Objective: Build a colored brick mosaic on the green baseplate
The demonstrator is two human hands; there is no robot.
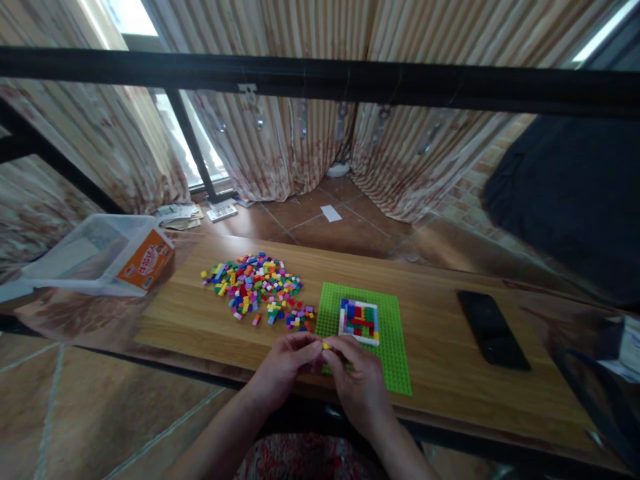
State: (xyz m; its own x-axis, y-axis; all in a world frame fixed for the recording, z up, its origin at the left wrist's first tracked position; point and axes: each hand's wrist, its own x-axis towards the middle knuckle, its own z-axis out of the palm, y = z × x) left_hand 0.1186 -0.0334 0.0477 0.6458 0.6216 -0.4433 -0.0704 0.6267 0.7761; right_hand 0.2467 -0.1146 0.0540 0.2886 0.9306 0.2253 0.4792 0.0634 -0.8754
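Observation:
A small yellow toy brick [326, 346] is pinched between the fingertips of my left hand [287, 363] and my right hand [357, 373]. Both hands are closed and meet over the front left edge of a green studded baseplate [395, 353]. On that plate, just beyond my right hand, stands a low square build [360, 321] with a mostly white border and red, blue and green bricks inside. Farther left lies a loose heap of many-coloured bricks [253, 283]. My fingers partly cover the near left part of the plate.
The wooden board [430, 333] carries all of this, with a black phone [493, 330] at its right. A clear plastic box [107, 247] with an orange label stands at the left. Beyond the board, a dark metal rail [320, 77] crosses in front of striped curtains [300, 153].

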